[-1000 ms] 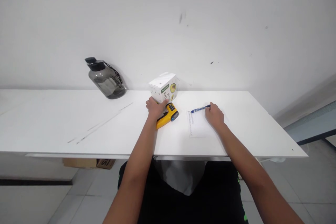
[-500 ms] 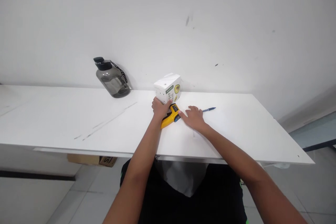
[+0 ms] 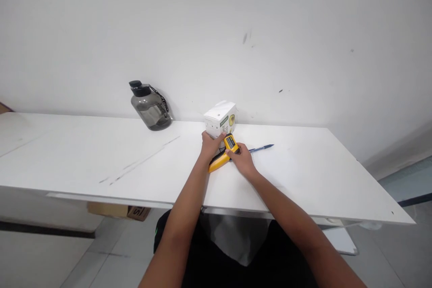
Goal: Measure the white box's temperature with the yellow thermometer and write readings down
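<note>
A white carton with avocado pictures [image 3: 216, 119] stands on the white table near the wall. My left hand [image 3: 209, 146] is closed around its lower near side, the thumb at the front face. Just in front of the carton is a yellow-and-black infrared thermometer gun [image 3: 221, 160], its handle pointing toward me. My right hand [image 3: 244, 159] grips its head end, thumb on top and fingers on the far right side. The fingertips under the thermometer are hidden. A blue pen [image 3: 262, 148] lies right beyond my right hand, on what seems a sheet of white paper [image 3: 276, 162].
A grey see-through water bottle [image 3: 151, 110] with a black lid and strap stands left of the carton, by the wall. The table's [image 3: 135, 157] near edge runs in front of my body. A cardboard box [image 3: 118, 210] sits below the table at left.
My right hand has moved left from beside the pen and closed on the thermometer, whose head has turned slightly. My left hand stays on the carton. The view has shifted a little.
</note>
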The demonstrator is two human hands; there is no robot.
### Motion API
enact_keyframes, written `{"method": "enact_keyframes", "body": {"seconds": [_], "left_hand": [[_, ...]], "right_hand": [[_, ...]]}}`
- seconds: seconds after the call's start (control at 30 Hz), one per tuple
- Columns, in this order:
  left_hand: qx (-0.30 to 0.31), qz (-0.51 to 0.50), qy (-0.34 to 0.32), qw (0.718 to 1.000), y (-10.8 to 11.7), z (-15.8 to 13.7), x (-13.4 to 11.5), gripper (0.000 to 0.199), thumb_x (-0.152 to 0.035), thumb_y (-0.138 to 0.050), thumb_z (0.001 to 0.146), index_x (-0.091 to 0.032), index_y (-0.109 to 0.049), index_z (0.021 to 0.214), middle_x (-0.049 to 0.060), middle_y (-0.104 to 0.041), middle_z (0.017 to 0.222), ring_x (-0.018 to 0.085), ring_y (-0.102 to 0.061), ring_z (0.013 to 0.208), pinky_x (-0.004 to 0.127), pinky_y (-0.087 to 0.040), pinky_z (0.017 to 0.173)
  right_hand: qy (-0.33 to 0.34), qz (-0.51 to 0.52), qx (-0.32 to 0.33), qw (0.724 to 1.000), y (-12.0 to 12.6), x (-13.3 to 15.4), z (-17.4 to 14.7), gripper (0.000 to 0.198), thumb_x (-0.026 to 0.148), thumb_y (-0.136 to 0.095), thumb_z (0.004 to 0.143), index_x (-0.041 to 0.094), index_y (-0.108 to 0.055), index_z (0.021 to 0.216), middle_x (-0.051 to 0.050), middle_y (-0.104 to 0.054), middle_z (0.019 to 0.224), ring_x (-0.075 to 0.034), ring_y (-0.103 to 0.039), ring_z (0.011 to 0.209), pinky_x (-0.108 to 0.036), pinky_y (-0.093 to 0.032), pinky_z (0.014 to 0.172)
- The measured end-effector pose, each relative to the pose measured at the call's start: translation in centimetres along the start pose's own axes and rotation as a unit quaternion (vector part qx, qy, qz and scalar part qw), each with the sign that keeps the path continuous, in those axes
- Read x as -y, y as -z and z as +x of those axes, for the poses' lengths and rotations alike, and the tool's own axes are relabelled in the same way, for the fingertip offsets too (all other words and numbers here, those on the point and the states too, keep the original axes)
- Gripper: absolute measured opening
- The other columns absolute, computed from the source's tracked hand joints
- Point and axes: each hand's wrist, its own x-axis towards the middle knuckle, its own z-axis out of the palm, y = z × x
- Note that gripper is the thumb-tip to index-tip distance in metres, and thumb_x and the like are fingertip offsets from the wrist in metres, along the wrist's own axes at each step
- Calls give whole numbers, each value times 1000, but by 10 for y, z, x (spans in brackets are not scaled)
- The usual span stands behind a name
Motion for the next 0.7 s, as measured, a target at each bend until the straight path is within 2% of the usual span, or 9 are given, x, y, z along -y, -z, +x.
{"method": "enact_keyframes", "body": {"seconds": [0.1, 0.17, 0.23, 0.33, 0.4, 0.47, 0.53, 0.6, 0.7], "left_hand": [[10, -12, -2, 1000, -1, 1, -3, 71, -53, -78, 62, -20, -40, 112, 14, -52, 125, 25, -55, 112, 40, -49, 91], [-11, 8, 2, 1000, -2, 1, -5, 75, -52, -79, 60, -19, -40, 115, 16, -50, 126, 28, -52, 115, 43, -46, 93], [-71, 57, -34, 995, -4, -3, -9, 81, -51, -80, 60, -19, -38, 121, 17, -43, 132, 31, -42, 126, 47, -40, 100], [-190, 128, -220, 948, -4, -14, -15, 76, -51, -70, 71, -20, -34, 130, 18, -33, 136, 30, -31, 132, 47, -36, 103], [-202, 143, -359, 900, -4, -22, -18, 64, -51, -60, 79, -18, -37, 129, 18, -40, 128, 28, -40, 123, 45, -42, 95], [-129, 160, -455, 866, -5, -30, -22, 59, -54, -58, 80, -18, -43, 124, 15, -49, 116, 27, -49, 112, 43, -45, 89], [-10, 202, -488, 849, -10, -36, -26, 65, -57, -65, 73, -20, -46, 123, 13, -55, 112, 28, -53, 107, 43, -44, 90], [91, 264, -445, 851, -16, -41, -30, 69, -56, -71, 66, -23, -50, 123, 10, -60, 108, 30, -57, 105, 43, -43, 92], [137, 335, -321, 875, -23, -48, -32, 49, -47, -73, 67, -25, -59, 108, 7, -65, 91, 29, -62, 92, 40, -46, 84]], "right_hand": [[-43, 129, -17, 991, 7, 5, -1, 56, 44, -69, 65, 22, -41, 108, -1, -63, 86, -18, -61, 74, -34, -50, 69], [-47, 173, -62, 982, 13, 9, 0, 58, 42, -72, 63, 22, -39, 107, -2, -63, 91, -17, -62, 78, -32, -51, 71], [-30, 199, -109, 973, 20, 14, 1, 59, 40, -74, 62, 23, -38, 107, -5, -61, 102, -17, -63, 86, -32, -52, 76], [31, 221, -164, 961, 27, 21, 1, 60, 37, -75, 64, 25, -37, 110, -6, -57, 112, -17, -62, 95, -33, -51, 83], [84, 232, -187, 951, 30, 26, -1, 59, 35, -74, 67, 26, -37, 111, -6, -56, 113, -17, -61, 100, -33, -50, 86], [134, 247, -204, 938, 33, 31, -3, 57, 33, -73, 69, 26, -36, 110, -6, -56, 113, -17, -60, 102, -33, -50, 86], [168, 264, -217, 924, 35, 36, -6, 54, 33, -72, 70, 27, -34, 109, -6, -55, 113, -17, -59, 102, -34, -51, 86], [189, 275, -228, 915, 37, 39, -9, 55, 33, -71, 71, 28, -32, 109, -7, -54, 115, -17, -59, 102, -35, -50, 87], [195, 271, -215, 918, 40, 41, -13, 66, 36, -71, 70, 30, -28, 119, -9, -53, 121, -18, -59, 103, -37, -49, 90]]}}
